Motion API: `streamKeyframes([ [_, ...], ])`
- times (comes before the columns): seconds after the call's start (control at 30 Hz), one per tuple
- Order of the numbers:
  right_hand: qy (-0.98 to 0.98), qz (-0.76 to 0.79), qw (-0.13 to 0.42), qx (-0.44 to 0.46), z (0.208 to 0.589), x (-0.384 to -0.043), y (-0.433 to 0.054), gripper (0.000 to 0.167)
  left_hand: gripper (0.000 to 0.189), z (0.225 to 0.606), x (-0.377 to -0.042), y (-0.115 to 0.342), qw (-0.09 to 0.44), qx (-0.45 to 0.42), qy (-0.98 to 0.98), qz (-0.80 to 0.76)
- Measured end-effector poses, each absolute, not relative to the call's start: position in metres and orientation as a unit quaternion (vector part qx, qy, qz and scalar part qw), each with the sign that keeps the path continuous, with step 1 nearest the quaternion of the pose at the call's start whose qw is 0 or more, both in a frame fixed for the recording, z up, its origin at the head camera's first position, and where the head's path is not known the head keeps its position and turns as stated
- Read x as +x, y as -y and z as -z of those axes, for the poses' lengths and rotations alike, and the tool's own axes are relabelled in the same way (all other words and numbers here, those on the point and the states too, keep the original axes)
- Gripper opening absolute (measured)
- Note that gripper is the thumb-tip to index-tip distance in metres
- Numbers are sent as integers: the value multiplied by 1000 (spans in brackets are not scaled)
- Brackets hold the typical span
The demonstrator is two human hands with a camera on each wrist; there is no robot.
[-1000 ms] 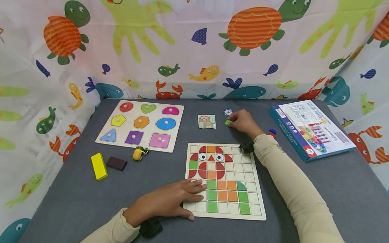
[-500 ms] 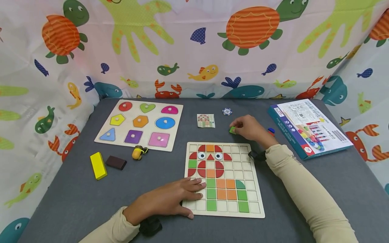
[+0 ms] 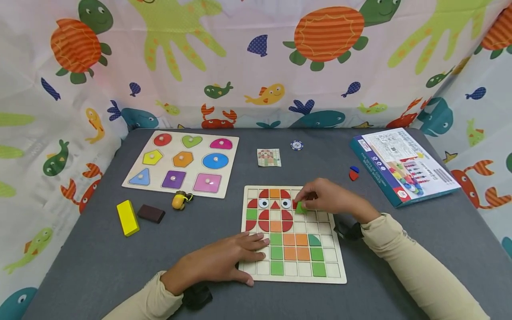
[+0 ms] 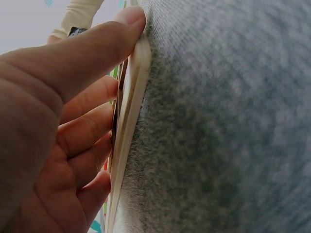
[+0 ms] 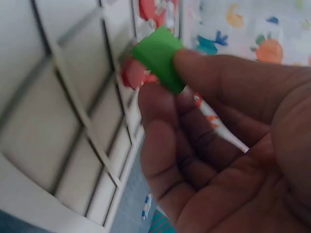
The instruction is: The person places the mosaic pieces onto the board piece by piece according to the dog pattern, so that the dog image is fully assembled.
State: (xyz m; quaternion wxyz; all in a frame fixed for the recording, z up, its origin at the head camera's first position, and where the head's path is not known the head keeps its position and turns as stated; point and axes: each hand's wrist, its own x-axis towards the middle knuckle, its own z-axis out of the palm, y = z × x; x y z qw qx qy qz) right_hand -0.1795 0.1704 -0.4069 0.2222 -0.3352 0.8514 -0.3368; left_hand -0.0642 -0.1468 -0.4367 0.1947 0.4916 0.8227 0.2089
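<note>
My right hand (image 3: 334,200) pinches a green square tile (image 5: 163,56) between thumb and fingers, over the upper right part of the wooden grid board (image 3: 335,266). Red, orange, green and teal tiles fill some of its cells, and two eye tiles (image 3: 263,203) sit near the top. Across the board's lower left edge rests my left hand (image 3: 220,260), fingers spread and fairly straight on the surface. In the left wrist view its thumb (image 4: 129,22) touches the board's edge.
A pattern card (image 3: 269,157) and a poker chip (image 3: 297,145) lie beyond the board. A box (image 3: 408,164) and small red and blue pieces (image 3: 354,176) are right. Left are a shape puzzle (image 3: 230,164), a bee figure (image 3: 179,201), and yellow (image 3: 128,218) and brown (image 3: 151,214) blocks.
My right hand has carried the green tile from beside the poker chip toward me, over the board. The red and blue pieces now show fully. My left hand has stayed in place.
</note>
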Motion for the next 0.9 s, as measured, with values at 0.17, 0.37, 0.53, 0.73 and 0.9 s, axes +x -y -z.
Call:
streamKeyframes([
  [0.17, -859, 305, 224, -345, 411, -166, -163, 13, 63, 436, -64, 145, 192, 495, -822, -205],
  [0.37, -883, 277, 175, -337, 414, -159, -160, 13, 63, 437, -64, 145, 196, 493, -823, -204],
  [0.53, -895, 301, 146, -294, 409, -164, -175, 16, 64, 436, -64, 146, 199, 491, -823, -205],
  [0.73, -917, 303, 96, -240, 410, -175, -212, 18, 63, 434, -63, 146, 194, 492, -825, -199],
  [0.9, -935, 305, 72, -164, 412, -184, -246, 24, 63, 433, -62, 147, 197, 487, -827, -200],
])
